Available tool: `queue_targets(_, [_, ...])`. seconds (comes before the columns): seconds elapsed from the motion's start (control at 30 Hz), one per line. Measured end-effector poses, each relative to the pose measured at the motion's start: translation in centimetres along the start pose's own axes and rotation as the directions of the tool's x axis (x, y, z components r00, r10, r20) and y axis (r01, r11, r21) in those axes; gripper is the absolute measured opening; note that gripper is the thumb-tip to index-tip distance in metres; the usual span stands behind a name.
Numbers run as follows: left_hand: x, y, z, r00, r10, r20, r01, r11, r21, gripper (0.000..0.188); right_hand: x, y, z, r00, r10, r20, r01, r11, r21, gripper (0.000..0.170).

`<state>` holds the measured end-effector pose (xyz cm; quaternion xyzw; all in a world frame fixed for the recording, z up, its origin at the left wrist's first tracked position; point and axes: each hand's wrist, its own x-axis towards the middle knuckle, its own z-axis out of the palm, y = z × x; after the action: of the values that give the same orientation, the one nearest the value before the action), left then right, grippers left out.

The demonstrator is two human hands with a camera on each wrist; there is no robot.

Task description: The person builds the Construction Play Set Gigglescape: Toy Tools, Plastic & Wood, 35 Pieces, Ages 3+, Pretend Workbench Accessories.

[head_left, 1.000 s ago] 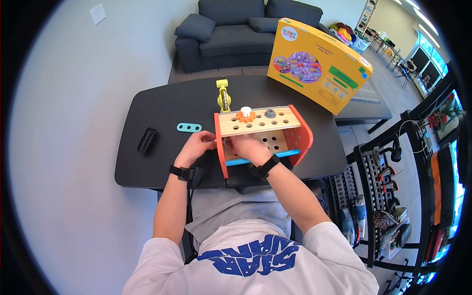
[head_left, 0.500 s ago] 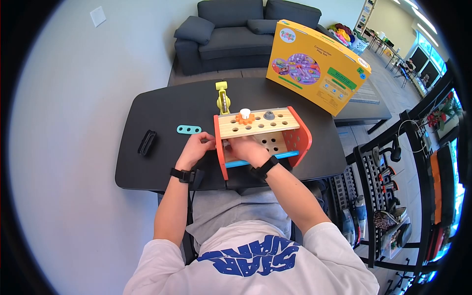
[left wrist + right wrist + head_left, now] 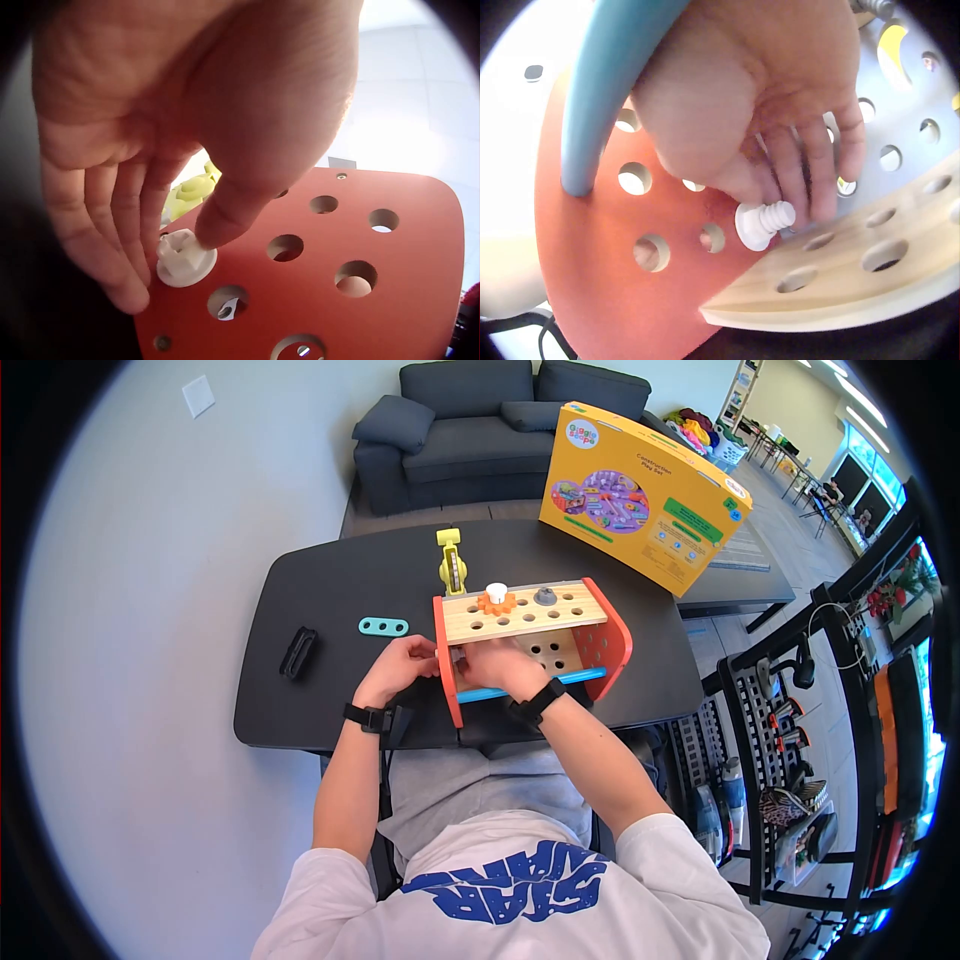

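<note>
A toy workbench with a holed wooden top and red side panels stands before me. At the outer face of its left panel, my left hand pinches the slotted head of a white plastic bolt between thumb and fingers. Reaching under the top, my right hand has thumb and fingers around a white flanged nut on the panel's inner side. The white threaded end sticks out past that nut. The right thumb tip is partly hidden behind it.
On the black table lie a teal three-hole strip and a black case-like object. A yellow-green toy piece is at the bench's back left. An orange gear and grey bolt sit on top. Behind stands a yellow box.
Both hands stay at the left red panel, with only slight finger shifts. The bench and the loose pieces keep their places.
</note>
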<state>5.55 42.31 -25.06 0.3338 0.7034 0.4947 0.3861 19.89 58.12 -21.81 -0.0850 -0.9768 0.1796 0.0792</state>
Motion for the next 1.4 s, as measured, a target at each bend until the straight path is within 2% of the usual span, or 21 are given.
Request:
queue_targets(0.07, [-0.3, 0.2, 0.3, 0.996, 0.085, -0.036, -0.085, 0.996, -0.005, 0.018, 0.0, 0.4, 0.4, 1.000, -0.018, -0.004, 0.018, 1.000, 0.013, 0.026])
queue_targets(0.17, [-0.5, 0.9, 0.4, 0.996, 0.034, -0.078, -0.034, 0.999, 0.005, 0.017, 0.2, 0.7, 0.9, 1.000, 0.010, 0.007, -0.009, 1.000, -0.022, 0.034])
queue_targets(0.3, [-0.3, 0.6, 0.2, 0.994, 0.061, -0.091, -0.059, 0.998, 0.025, 0.017, 0.4, 1.5, 2.1, 0.999, -0.010, -0.053, 0.010, 1.000, -0.002, 0.028])
queue_targets(0.37, [-0.1, 0.4, 0.2, 0.992, 0.086, -0.094, -0.085, 0.996, 0.005, 0.017, 0.4, 1.5, 2.2, 0.989, -0.078, -0.123, 0.074, 0.997, -0.032, 0.024])
queue_targets(0.6, [0.1, 0.0, 0.5, 0.990, 0.076, -0.123, -0.080, 0.996, -0.033, 0.017, 0.1, 1.6, 2.3, 0.986, -0.058, -0.155, 0.051, 0.997, -0.051, 0.025])
queue_targets(0.67, [-0.2, 0.6, 0.6, 0.988, 0.067, -0.138, -0.066, 0.998, 0.010, 0.016, -0.1, 1.5, 1.9, 0.963, -0.124, -0.238, 0.108, 0.991, -0.077, 0.027])
queue_targets(0.7, [-0.2, 0.6, 0.5, 0.987, 0.069, -0.144, -0.068, 0.998, 0.011, 0.016, -0.2, 1.5, 1.7, 0.962, -0.129, -0.240, 0.114, 0.991, -0.077, 0.027])
queue_targets(0.77, [0.0, 0.1, 0.5, 0.986, 0.082, -0.147, -0.085, 0.996, -0.018, 0.016, -1.0, 0.4, -0.4, 0.989, -0.066, -0.131, 0.077, 0.994, 0.083, 0.027])
queue_targets(0.87, [0.7, -0.7, 0.2, 0.970, 0.125, -0.209, -0.132, 0.991, -0.020, 0.017, -3.6, -1.2, -3.3, 0.997, -0.056, -0.055, 0.062, 0.993, 0.101, 0.026])
queue_targets(0.9, [1.3, -1.4, -0.2, 0.955, 0.164, -0.246, -0.168, 0.986, 0.002, 0.016, -4.4, -1.0, -3.1, 0.969, -0.147, -0.199, 0.165, 0.983, 0.079, 0.025])
queue_targets(0.93, [1.6, -2.1, -0.5, 0.956, 0.160, -0.247, -0.165, 0.986, -0.001, 0.016, -5.2, -1.3, -3.9, 0.970, -0.148, -0.195, 0.166, 0.983, 0.080, 0.025])
queue_targets(1.0, [2.2, -2.9, -1.1, 0.911, 0.231, -0.341, -0.186, 0.969, 0.160, 0.017, -7.0, -2.4, -7.4, 0.944, -0.184, -0.274, 0.261, 0.924, 0.279, 0.022])
queue_targets(1.03, [1.7, -2.0, -1.2, 0.898, 0.199, -0.392, -0.096, 0.959, 0.267, 0.020, -7.7, -2.3, -8.9, 0.924, -0.161, -0.345, 0.270, 0.916, 0.296, 0.021])
queue_targets(1.1, [1.3, -1.7, -1.3, 0.899, 0.192, -0.393, -0.122, 0.973, 0.196, 0.020, -8.7, -0.3, -10.3, 0.854, -0.080, -0.514, 0.273, 0.909, 0.314, 0.018])
queue_targets(1.13, [1.0, -1.3, -1.4, 0.900, 0.190, -0.392, -0.152, 0.980, 0.127, 0.021, -8.8, -0.3, -10.5, 0.853, -0.110, -0.510, 0.275, 0.925, 0.262, 0.016])
queue_targets(1.17, [0.1, 0.4, -1.4, 0.924, 0.184, -0.335, -0.181, 0.983, 0.039, 0.025, -9.6, 1.6, -12.5, 0.772, 0.162, -0.615, 0.105, 0.921, 0.374, 0.016])
queue_targets(1.2, [-0.4, 1.2, -1.3, 0.925, 0.182, -0.334, -0.179, 0.983, 0.039, 0.025, -9.7, 3.0, -13.3, 0.728, 0.224, -0.648, 0.006, 0.943, 0.332, 0.015])
queue_targets(1.23, [-0.8, 1.8, -1.2, 0.947, 0.158, -0.281, -0.170, 0.985, -0.020, 0.026, -9.8, 4.6, -13.3, 0.696, 0.344, -0.630, -0.067, 0.905, 0.420, 0.015])
queue_targets(1.27, [-0.8, 2.1, -1.1, 0.964, 0.139, -0.226, -0.160, 0.984, -0.077, 0.028, -9.7, 7.7, -12.2, 0.727, 0.411, -0.549, -0.074, 0.843, 0.533, 0.020])
queue_targets(1.33, [-0.7, 2.4, -0.9, 0.970, 0.128, -0.207, -0.150, 0.984, -0.092, 0.030, -9.9, 10.2, -11.1, 0.806, 0.571, -0.153, -0.197, 0.504, 0.841, 0.036])
queue_targets(1.4, [-0.7, 2.7, -0.6, 0.975, 0.118, -0.187, -0.139, 0.985, -0.106, 0.032, -9.9, 12.6, -8.9, 0.814, 0.568, 0.120, -0.311, 0.253, 0.916, 0.050])
